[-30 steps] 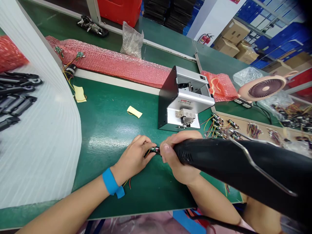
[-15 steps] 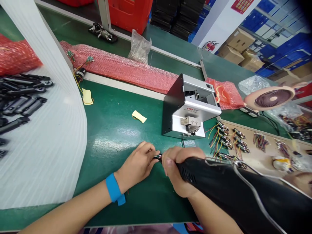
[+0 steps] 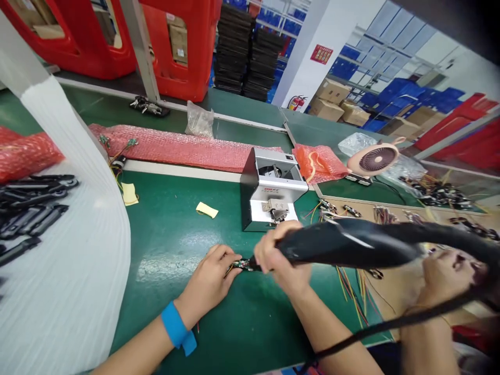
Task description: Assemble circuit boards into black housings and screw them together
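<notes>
My left hand (image 3: 211, 278), with a blue band at the wrist, pinches a small green circuit board (image 3: 242, 264) with thin wires low over the bench. In my right hand (image 3: 279, 258) is a black corded electric screwdriver (image 3: 344, 242), held nearly level. Its tip points left and meets the board's right end. Whether the tip sits in a screw is too small to tell. Just beyond my hands stands a silver and black machine (image 3: 279, 190). A folded yellow paper slip (image 3: 207, 210) lies beyond my left hand.
White foam sheet (image 3: 97, 250) with black plastic parts (image 3: 31, 208) covers the left side. Red bubble wrap (image 3: 175, 148) lines the back. At the right, a co-worker's hand (image 3: 445, 276) is near wired parts (image 3: 355, 297); a pink fan (image 3: 375, 159) stands behind.
My view has tilted upward. The screwdriver's rear has swung away from me, and more of the board shows between my hands. The co-worker's hand has come further into view.
</notes>
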`<state>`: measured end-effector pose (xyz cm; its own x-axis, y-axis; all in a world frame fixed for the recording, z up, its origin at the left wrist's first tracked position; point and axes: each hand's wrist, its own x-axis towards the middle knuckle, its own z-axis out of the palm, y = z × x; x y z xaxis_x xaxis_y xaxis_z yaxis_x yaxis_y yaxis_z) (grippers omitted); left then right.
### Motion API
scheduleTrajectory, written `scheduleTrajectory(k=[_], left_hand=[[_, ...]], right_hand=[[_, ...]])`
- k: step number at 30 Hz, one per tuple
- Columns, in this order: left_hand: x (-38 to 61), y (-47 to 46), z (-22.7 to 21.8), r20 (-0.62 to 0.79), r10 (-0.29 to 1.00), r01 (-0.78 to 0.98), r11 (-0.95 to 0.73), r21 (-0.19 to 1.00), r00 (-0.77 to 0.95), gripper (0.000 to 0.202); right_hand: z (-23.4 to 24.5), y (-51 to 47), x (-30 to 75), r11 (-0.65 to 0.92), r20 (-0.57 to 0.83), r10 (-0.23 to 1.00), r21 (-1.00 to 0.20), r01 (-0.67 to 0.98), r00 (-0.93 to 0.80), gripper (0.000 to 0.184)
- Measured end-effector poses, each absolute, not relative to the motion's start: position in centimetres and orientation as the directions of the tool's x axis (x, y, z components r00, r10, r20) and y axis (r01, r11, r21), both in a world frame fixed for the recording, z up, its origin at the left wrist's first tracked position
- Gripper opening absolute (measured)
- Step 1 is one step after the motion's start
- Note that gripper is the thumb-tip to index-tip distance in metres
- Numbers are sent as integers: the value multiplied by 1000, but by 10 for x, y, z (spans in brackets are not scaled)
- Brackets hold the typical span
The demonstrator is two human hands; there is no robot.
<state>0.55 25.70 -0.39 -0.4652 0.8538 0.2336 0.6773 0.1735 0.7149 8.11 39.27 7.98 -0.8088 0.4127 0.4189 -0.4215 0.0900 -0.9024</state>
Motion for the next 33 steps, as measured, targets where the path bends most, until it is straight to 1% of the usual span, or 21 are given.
scheduleTrajectory(k=[2, 4, 5, 6, 7, 8, 9, 11, 13, 15, 17, 18, 20, 21, 23, 25, 26, 28, 29, 30, 33], left_hand=[[5, 256, -4, 236, 848, 683, 187, 706, -475, 19], [5, 254, -3, 240, 838, 677, 194, 710, -491, 18], [5, 253, -1, 242, 829, 666, 194, 720, -504, 18], [5, 252, 2, 243, 820, 649, 192, 736, -519, 18], [5, 251, 6, 240, 811, 626, 188, 757, -534, 18], [4, 250, 10, 234, 806, 603, 182, 777, -544, 18], [4, 249, 15, 225, 804, 584, 178, 792, -550, 18], [4, 249, 25, 208, 809, 562, 175, 808, -550, 16], [4, 249, 35, 198, 813, 559, 180, 809, -548, 16], [5, 251, 43, 193, 816, 559, 182, 809, -545, 16], [6, 252, 49, 180, 822, 556, 189, 809, -541, 16], [6, 253, 51, 169, 825, 554, 196, 809, -539, 17], [8, 256, 55, 154, 831, 554, 207, 807, -535, 18], [9, 257, 56, 152, 833, 556, 208, 805, -532, 18], [13, 259, 58, 165, 837, 568, 196, 800, -522, 19], [17, 260, 59, 193, 835, 584, 176, 793, -515, 19], [19, 260, 60, 208, 829, 590, 170, 790, -519, 19], [21, 259, 62, 206, 809, 573, 186, 798, -551, 21], [22, 257, 63, 177, 796, 536, 207, 818, -579, 24], [21, 255, 64, 129, 784, 480, 232, 846, -607, 27], [19, 249, 68, -32, 774, 293, 277, 915, -632, 29]], right_hand=[[96, 407, 99, 78, 500, 427, -851, -520, -753, 25], [107, 426, 122, 202, 561, 458, -821, -534, -690, 28], [110, 436, 133, 293, 583, 425, -812, -505, -692, 26], [110, 446, 143, 392, 599, 360, -793, -466, -715, 23], [107, 456, 152, 489, 577, 277, -773, -404, -768, 23], [103, 464, 160, 584, 523, 185, -739, -335, -832, 23], [96, 471, 165, 670, 434, 106, -696, -258, -895, 22], [80, 479, 171, 808, 226, 7, -575, -128, -974, 24], [64, 483, 172, 888, 75, -26, -456, -57, -997, 30], [53, 485, 171, 925, 2, -32, -379, -30, -999, 34], [52, 488, 171, 926, -53, -23, -379, -1, -998, 37], [55, 489, 171, 913, -84, -22, -408, 14, -996, 41], [69, 491, 171, 851, -145, -25, -522, 55, -989, 46], [77, 490, 170, 797, -163, -26, -599, 78, -986, 47], [90, 482, 163, 629, -163, -2, -767, 126, -987, 49], [96, 467, 151, 441, -154, 47, -883, 159, -987, 58], [95, 458, 143, 381, -163, 61, -908, 174, -985, 56], [90, 441, 129, 353, -189, 70, -914, 202, -979, 37], [86, 434, 123, 353, -192, 77, -913, 207, -978, 29], [82, 428, 119, 348, -182, 88, -916, 202, -979, 24], [76, 421, 115, 306, -104, 129, -942, 139, -986, 18]])
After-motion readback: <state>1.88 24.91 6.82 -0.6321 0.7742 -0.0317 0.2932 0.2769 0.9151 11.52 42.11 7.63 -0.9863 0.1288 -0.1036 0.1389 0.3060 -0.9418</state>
